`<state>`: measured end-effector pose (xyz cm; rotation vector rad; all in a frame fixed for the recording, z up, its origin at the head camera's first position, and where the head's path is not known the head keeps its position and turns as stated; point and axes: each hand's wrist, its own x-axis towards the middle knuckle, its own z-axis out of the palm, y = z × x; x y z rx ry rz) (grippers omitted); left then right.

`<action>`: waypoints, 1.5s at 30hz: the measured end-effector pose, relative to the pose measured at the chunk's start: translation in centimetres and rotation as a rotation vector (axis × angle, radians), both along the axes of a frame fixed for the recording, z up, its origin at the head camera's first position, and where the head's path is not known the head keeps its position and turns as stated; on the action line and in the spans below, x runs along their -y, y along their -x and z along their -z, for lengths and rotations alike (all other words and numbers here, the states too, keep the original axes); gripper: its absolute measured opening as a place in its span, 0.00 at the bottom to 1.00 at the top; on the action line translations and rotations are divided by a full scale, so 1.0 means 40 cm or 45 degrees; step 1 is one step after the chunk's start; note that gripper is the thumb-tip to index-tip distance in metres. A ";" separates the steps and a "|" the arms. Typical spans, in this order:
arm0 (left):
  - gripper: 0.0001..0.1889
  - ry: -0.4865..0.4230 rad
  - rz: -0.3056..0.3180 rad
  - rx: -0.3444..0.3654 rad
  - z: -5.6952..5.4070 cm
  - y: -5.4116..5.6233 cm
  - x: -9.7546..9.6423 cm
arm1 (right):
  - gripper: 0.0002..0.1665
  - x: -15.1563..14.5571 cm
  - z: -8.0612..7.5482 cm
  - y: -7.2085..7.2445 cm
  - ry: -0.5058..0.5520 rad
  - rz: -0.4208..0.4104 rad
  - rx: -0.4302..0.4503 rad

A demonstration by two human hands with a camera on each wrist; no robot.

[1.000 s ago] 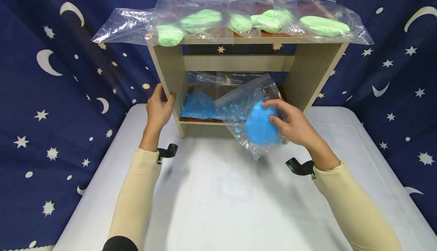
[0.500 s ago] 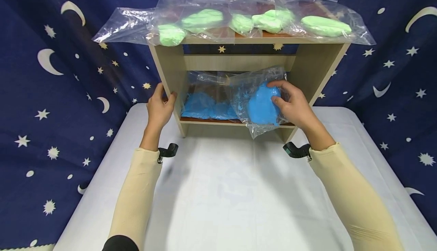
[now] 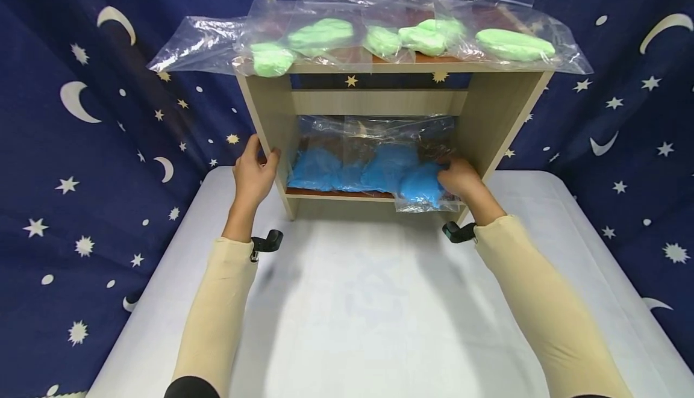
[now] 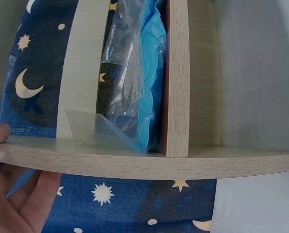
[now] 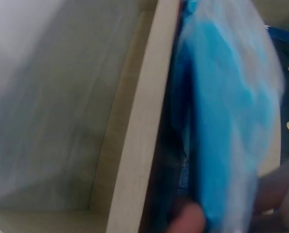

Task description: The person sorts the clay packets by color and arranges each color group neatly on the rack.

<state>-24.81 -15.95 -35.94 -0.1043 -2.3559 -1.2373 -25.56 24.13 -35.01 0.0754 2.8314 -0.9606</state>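
My right hand (image 3: pixel 463 178) is at the right end of the lower shelf, pinching a clear zip bag of blue clay-like material (image 3: pixel 422 187). The bag's lower edge overhangs the shelf's front edge. In the right wrist view the bag (image 5: pixel 222 111) is blurred, with the thumb on one side and fingers on the other. My left hand (image 3: pixel 255 172) grips the left side panel of the small wooden shelf unit (image 3: pixel 270 121), thumb inside and fingers outside, as the left wrist view shows with the panel's edge (image 4: pixel 134 167). More blue bags (image 3: pixel 317 169) lie to the left on the lower shelf.
Several clear bags with light green lumps (image 3: pixel 320 35) lie along the top board, some overhanging its ends. The shelf unit stands at the back of a white-covered table (image 3: pixel 358 301). A dark blue curtain (image 3: pixel 108 145) with moons and stars hangs behind and at both sides.
My right hand has carried the blue bag back and down, from in front of the unit onto the right part of the lower shelf. The left hand has stayed on the side panel.
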 end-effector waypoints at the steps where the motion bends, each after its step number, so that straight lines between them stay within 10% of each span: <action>1: 0.23 0.004 -0.004 -0.008 0.000 0.000 0.000 | 0.37 0.004 0.001 0.004 -0.027 0.013 -0.008; 10: 0.22 0.024 -0.021 -0.019 0.004 -0.001 0.000 | 0.35 0.071 0.010 -0.010 -0.404 0.120 -0.268; 14: 0.22 0.017 -0.018 -0.013 0.006 0.000 -0.001 | 0.34 0.098 0.017 -0.016 -0.473 -0.191 -0.402; 17: 0.22 0.009 -0.019 -0.024 0.003 -0.001 -0.002 | 0.35 0.100 0.031 -0.003 -0.395 -0.391 -0.239; 21: 0.22 0.015 -0.015 -0.026 0.001 -0.003 -0.005 | 0.36 0.088 0.059 0.020 -0.407 -0.278 -0.064; 45: 0.22 -0.006 -0.010 -0.040 0.007 -0.004 -0.007 | 0.41 0.159 0.118 0.021 -0.424 -0.130 -0.273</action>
